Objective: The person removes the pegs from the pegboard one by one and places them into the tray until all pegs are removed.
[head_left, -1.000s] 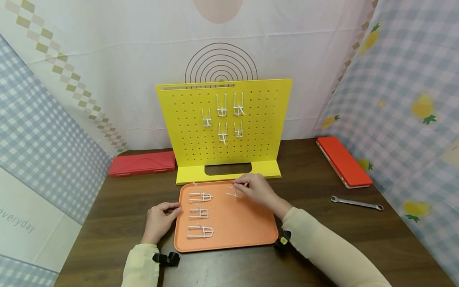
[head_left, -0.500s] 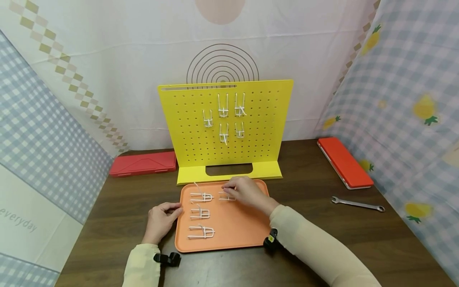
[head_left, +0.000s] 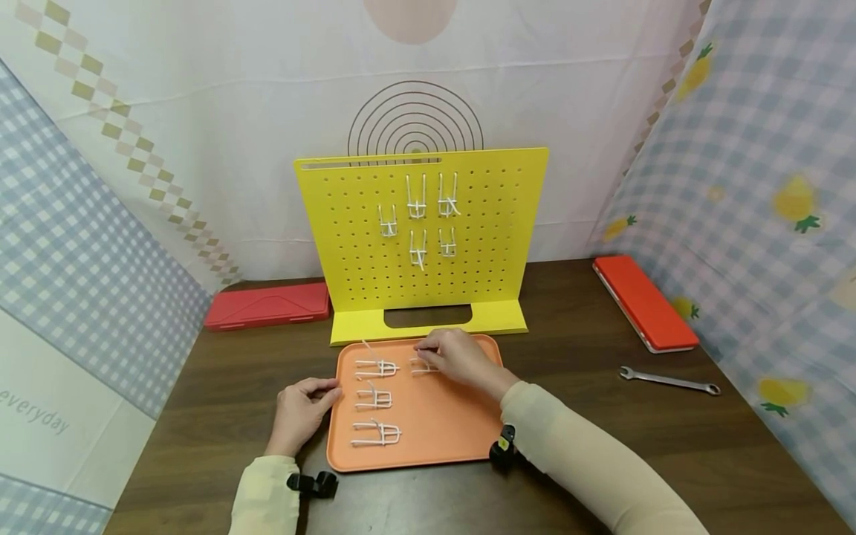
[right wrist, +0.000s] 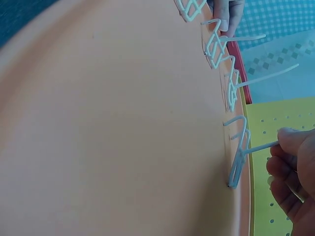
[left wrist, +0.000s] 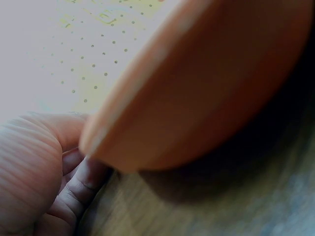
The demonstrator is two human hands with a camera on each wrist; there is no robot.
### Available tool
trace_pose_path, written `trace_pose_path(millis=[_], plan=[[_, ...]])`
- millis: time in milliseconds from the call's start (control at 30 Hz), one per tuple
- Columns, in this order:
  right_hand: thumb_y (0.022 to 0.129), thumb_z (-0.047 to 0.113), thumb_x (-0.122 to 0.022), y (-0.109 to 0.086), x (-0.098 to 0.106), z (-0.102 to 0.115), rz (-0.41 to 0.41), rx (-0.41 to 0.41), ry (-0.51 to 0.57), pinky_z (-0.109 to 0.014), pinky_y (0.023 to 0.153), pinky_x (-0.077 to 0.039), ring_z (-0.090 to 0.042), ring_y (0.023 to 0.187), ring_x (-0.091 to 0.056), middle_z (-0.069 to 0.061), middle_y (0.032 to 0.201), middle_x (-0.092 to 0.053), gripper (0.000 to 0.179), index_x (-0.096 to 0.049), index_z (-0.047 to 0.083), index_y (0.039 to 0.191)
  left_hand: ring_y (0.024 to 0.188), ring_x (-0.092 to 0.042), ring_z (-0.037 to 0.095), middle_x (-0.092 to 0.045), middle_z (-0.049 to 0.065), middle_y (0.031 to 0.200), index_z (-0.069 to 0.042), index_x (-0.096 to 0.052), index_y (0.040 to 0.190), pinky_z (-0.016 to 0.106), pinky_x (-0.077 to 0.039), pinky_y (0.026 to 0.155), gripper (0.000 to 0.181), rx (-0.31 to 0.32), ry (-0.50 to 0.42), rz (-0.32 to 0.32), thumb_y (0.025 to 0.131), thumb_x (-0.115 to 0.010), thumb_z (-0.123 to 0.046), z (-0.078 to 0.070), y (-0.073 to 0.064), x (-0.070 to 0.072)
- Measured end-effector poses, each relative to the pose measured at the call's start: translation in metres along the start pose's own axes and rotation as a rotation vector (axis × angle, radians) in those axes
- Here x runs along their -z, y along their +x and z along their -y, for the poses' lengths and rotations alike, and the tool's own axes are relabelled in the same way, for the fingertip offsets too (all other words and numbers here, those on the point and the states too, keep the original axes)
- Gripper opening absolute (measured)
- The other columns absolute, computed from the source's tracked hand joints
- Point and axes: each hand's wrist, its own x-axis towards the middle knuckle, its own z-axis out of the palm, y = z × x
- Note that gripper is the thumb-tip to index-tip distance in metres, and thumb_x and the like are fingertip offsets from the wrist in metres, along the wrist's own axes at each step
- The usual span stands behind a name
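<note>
An orange tray (head_left: 441,423) lies on the table, its left rim pinched by my left hand (head_left: 301,412); the left wrist view shows fingers (left wrist: 81,184) below the rim. Over the tray's far part, my right hand (head_left: 461,360) pinches the prong of a white wire pegboard hook (right wrist: 238,157) between thumb and fingertips. That hook's frame is low at the tray surface, partly hidden by the hand in the head view. Three more hooks sit in a column along the tray's left side, including a near hook (head_left: 377,432) and a middle hook (head_left: 374,399).
Behind the tray stands a yellow pegboard (head_left: 361,260) with several white hooks hung on it. A dark red case (head_left: 267,305) lies at left, a bright red case (head_left: 645,305) at right. A wrench (head_left: 669,380) is on the table (head_left: 588,431) right of the tray.
My right hand has moved left over the tray with the hook and come down, then stayed nearly still over the last half second. The left hand keeps its place on the rim.
</note>
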Motion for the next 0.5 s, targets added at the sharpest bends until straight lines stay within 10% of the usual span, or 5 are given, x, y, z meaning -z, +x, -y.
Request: trace_pose_path(millis=[500], plan=[[0.092, 0.024, -0.067, 0.0056, -0.0040, -0.0027, 0.012, -0.070, 0.018, -0.022, 0.068, -0.049, -0.003, 0.082, -0.062, 0.007, 0.099, -0.071, 0.018, -0.076, 0.018, 0.106, 0.079, -0.067, 0.013, -0.072, 0.006, 0.093, -0.009, -0.077, 0.100, 0.020, -0.053, 0.064, 0.018, 0.015, 0.010, 0.005, 0.083, -0.078, -0.016, 0.0011, 0.0013, -0.0004]])
